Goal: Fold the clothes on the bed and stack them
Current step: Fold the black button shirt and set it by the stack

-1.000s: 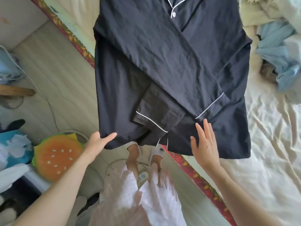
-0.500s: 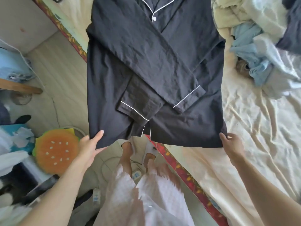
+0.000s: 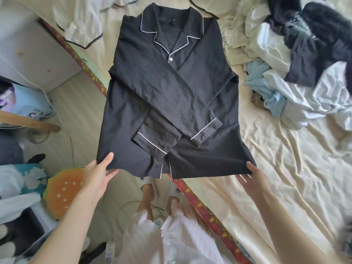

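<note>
Head view: a black pajama shirt [image 3: 171,96] with white piping lies face up across the near-left edge of the bed [image 3: 285,168], collar toward the far side. Its 2 sleeves are folded in and cross over the chest, both cuffs ending just above the hem. The hem overhangs the bed's patterned red border [image 3: 200,202] and hangs out over the floor [image 3: 80,103].

The left hand [image 3: 97,176] grips the near-left hem corner, thumb on top and fingers beneath the cloth, so its grip is clamped on the shirt. The right hand [image 3: 253,180] holds the near-right hem corner the same way, thumb at the edge and fingers under the fabric. Both corners are lifted off the bed and the hem is drawn taut between them.

To the right of the shirt the cream sheet lies bare and wrinkled, giving open room from the shirt's right edge toward the near right. Farther right, a pile of unfolded clothes [image 3: 297,73] in white, light blue and dark tones sits well apart from the shirt. A cream garment with dark piping [image 3: 82,25] lies at the far left of the bed, near the shirt's left shoulder.

On the floor at the near left is an orange cushion [image 3: 64,195], and the person's 2 slippered feet [image 3: 162,195] stand just below the hem.
</note>
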`<control>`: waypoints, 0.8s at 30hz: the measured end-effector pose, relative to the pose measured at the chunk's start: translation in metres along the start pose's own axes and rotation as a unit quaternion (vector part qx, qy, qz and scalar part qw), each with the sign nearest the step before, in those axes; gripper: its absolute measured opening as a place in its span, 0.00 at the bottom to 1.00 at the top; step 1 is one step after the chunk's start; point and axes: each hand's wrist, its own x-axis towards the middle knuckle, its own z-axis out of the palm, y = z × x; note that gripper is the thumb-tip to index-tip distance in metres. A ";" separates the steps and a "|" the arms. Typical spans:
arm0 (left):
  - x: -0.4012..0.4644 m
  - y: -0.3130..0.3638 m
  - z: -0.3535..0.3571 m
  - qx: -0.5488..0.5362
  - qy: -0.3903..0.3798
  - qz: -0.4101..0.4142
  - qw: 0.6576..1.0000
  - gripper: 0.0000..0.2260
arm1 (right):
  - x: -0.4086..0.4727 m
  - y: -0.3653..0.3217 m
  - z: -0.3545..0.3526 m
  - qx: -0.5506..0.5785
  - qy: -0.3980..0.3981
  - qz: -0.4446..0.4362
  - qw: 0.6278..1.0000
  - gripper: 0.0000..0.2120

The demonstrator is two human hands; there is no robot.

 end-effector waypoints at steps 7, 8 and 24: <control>-0.008 0.068 0.036 -0.017 -0.007 0.072 0.997 0.05 | -0.019 -0.058 0.040 0.024 -0.040 -0.090 0.995 0.06; -0.007 0.077 0.041 -0.024 -0.006 0.076 0.997 0.05 | -0.020 -0.066 0.048 0.025 -0.048 -0.100 0.994 0.05; 0.092 0.224 0.139 -0.095 -0.031 0.141 0.985 0.04 | -0.001 -0.192 0.210 0.040 -0.121 -0.178 0.976 0.07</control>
